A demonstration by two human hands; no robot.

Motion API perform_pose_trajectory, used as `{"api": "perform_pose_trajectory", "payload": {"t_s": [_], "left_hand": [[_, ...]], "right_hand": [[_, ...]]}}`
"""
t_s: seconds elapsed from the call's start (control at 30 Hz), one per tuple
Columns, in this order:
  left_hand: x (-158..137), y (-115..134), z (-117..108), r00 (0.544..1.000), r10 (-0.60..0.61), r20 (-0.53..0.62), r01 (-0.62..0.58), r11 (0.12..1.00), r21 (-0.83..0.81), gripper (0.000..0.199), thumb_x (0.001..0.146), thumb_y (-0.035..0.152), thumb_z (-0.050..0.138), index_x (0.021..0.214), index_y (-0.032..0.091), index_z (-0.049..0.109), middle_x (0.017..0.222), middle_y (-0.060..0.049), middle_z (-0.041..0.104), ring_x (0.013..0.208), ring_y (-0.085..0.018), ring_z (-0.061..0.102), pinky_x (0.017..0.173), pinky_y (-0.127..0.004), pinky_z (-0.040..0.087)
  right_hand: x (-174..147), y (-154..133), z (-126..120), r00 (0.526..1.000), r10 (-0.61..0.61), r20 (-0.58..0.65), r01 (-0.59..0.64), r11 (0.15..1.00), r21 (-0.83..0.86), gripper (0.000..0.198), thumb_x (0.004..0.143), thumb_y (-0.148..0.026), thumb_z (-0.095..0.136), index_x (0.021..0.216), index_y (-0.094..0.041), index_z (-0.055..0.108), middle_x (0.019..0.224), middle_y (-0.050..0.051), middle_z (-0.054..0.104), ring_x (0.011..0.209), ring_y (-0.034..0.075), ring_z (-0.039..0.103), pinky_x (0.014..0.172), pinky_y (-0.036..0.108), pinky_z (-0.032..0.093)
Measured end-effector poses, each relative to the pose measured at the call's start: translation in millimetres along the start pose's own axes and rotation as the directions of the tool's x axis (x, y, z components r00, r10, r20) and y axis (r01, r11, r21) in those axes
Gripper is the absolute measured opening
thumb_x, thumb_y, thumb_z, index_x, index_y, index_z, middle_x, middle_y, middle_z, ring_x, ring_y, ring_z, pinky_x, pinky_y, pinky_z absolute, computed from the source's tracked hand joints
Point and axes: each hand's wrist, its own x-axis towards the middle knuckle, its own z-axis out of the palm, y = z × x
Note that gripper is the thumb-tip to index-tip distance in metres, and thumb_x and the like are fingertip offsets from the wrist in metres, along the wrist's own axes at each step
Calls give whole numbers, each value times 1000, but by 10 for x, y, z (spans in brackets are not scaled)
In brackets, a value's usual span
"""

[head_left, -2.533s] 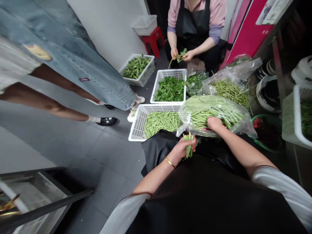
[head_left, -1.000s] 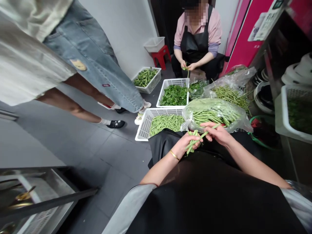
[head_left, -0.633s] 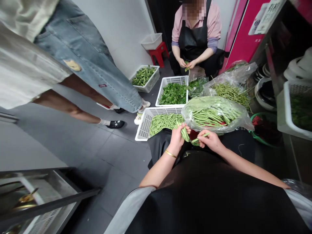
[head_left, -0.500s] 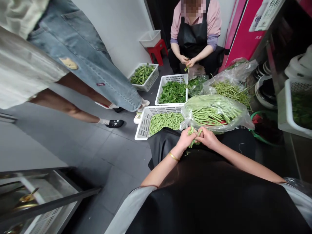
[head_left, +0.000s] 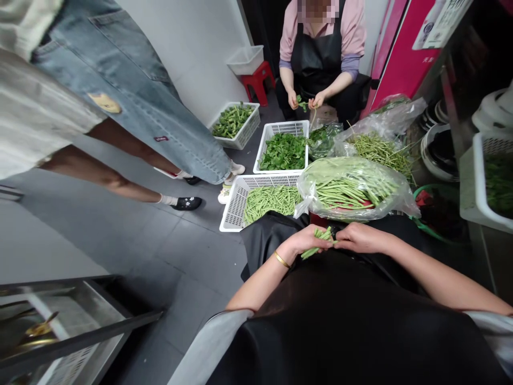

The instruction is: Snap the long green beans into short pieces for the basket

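Note:
My left hand [head_left: 308, 240] is closed around a small bunch of green beans [head_left: 316, 247] above my black apron [head_left: 336, 315]. Fingertips of my right hand [head_left: 356, 237] pinch at the right end of a bean, close to the left fingertips. Just beyond my knees, a clear plastic bag [head_left: 358, 187] holds long whole green beans. Short bean pieces [head_left: 272, 202] lie in a white perforated basket [head_left: 231, 209] to the left of the bag.
A co-worker [head_left: 323, 51] sits opposite, holding a leafy stem over another white basket [head_left: 262, 147] of leafy greens. Two people stand at left, one in jeans [head_left: 152, 101]. A metal rack [head_left: 100, 315] is at lower left; a red stool [head_left: 259, 84] stands behind.
My hands have come slightly nearer my body, and my right hand has shifted right, turning its back up. The co-worker's hands have moved apart with the stem between them.

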Motion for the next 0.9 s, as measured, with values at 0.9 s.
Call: {"api": "perform_pose_trajectory", "payload": {"t_s": [0.9], "left_hand": [[318, -130, -70, 964, -81, -253, -108, 753, -650, 34, 57, 24, 82, 80, 9, 62, 55, 4, 49, 45, -5, 41, 45, -20, 32]], "right_hand": [[980, 837, -361, 724, 483, -493, -642, 732, -226, 32, 95, -26, 40, 108, -8, 63, 105, 20, 69, 94, 28, 65, 81, 35, 47]]}}
